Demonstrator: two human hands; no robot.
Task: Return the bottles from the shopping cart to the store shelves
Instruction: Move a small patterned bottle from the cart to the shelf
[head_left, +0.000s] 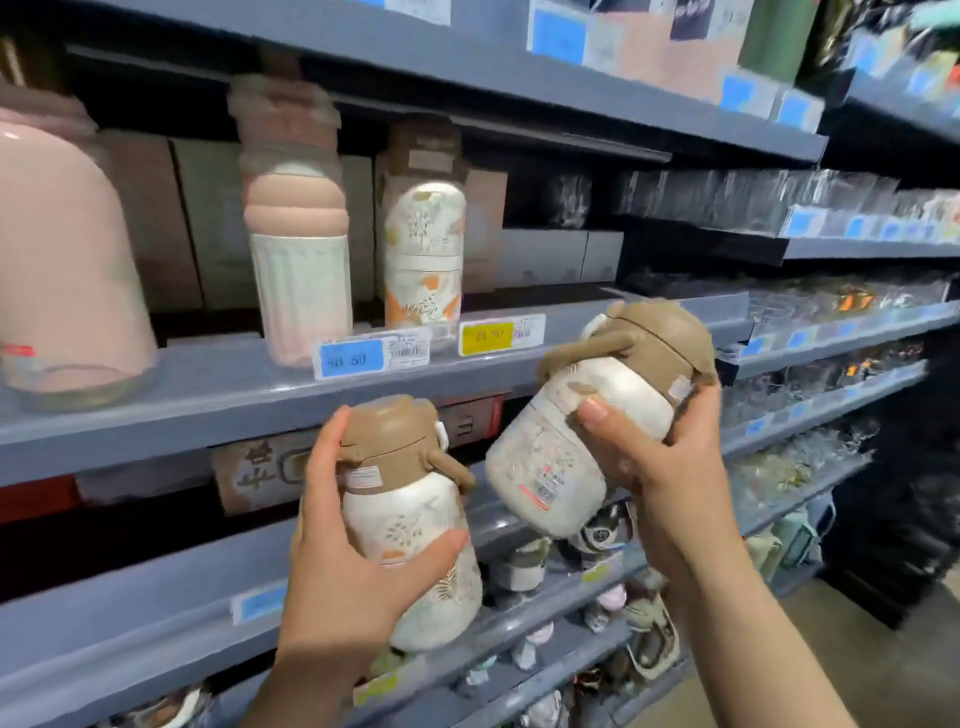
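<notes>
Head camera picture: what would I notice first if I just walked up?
Two white bottles with brown lids, right in the middle: the left hand grips an upright bottle, the right hand grips a tilted bottle. Behind them, on the grey shelf, stands a matching floral bottle above a yellow price tag.

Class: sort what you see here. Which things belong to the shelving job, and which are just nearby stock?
Job: left hand; left bottle; right hand; right bottle; shelf.

Nearby: pink jug; ribbed bottle; price tags.
</notes>
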